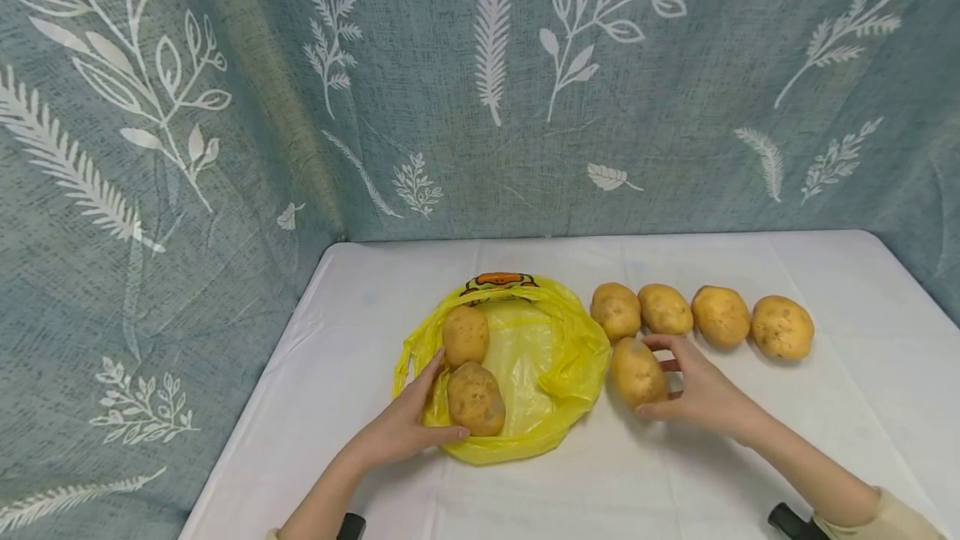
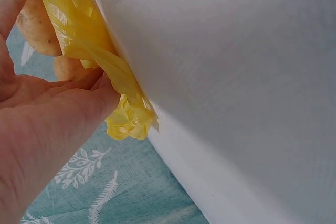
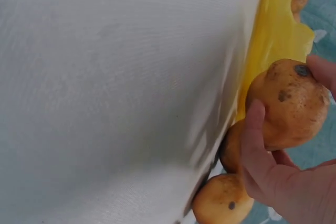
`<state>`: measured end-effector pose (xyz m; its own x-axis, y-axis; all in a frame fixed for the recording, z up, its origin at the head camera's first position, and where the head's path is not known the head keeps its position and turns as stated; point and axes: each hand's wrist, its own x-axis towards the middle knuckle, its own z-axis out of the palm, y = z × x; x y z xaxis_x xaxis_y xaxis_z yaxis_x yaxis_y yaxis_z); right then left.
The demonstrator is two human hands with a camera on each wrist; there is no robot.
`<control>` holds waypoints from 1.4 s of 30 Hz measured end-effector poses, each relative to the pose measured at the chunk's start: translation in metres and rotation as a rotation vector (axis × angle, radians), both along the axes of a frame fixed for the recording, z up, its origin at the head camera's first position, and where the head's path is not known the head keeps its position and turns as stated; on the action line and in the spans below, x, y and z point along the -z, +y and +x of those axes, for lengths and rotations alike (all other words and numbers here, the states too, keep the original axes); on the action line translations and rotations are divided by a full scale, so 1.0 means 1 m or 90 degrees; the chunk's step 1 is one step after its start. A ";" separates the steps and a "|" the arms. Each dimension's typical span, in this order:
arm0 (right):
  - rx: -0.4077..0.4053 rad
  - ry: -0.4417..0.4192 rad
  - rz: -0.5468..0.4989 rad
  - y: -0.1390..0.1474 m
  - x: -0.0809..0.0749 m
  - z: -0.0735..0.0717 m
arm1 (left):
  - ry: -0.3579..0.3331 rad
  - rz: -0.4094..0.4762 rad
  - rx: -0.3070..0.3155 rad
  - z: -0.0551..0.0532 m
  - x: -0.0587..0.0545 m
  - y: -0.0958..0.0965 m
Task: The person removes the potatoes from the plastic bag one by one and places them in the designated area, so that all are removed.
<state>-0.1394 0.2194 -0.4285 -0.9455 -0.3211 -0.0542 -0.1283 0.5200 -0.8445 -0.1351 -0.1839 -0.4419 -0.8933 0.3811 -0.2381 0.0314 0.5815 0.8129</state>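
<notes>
A yellow plastic bag (image 1: 517, 444) lies on the white-covered table with its mouth spread wide. Inside, along its left side, are two potatoes, one farther back (image 1: 466, 337) and one nearer the front (image 1: 476, 398). My left hand (image 1: 405, 423) holds the bag's left rim, thumb at the front and fingers reaching up beside the potatoes; in the left wrist view yellow film (image 2: 118, 72) folds over the thumb tip. Just right of the bag, my right hand (image 1: 701, 386) grips another potato (image 1: 637, 373) between thumb and fingers. Dark spots mark this potato (image 3: 289, 100) in the right wrist view.
Several potatoes stand in a row behind my right hand, from one beside the bag (image 1: 616, 311) to one at the right end (image 1: 782, 328). A blue-green curtain (image 1: 450, 107) with white leaf prints hangs behind and left of the table (image 1: 315, 357).
</notes>
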 end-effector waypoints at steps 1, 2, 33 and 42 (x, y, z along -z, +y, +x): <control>-0.005 0.008 0.002 -0.001 0.000 0.000 | 0.000 0.000 0.000 0.000 0.000 0.000; -0.011 0.018 0.005 -0.002 0.000 0.000 | 0.000 0.001 0.000 0.000 0.000 0.000; -0.037 0.151 0.138 -0.007 0.005 0.003 | -0.004 0.004 -0.002 -0.001 0.001 0.000; -0.033 0.165 0.156 -0.008 0.002 0.002 | 0.000 -0.005 -0.001 -0.001 0.000 -0.001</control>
<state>-0.1369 0.2114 -0.4307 -0.9207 -0.3764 0.1033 -0.3532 0.6906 -0.6312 -0.1358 -0.1847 -0.4423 -0.8941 0.3777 -0.2406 0.0310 0.5883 0.8080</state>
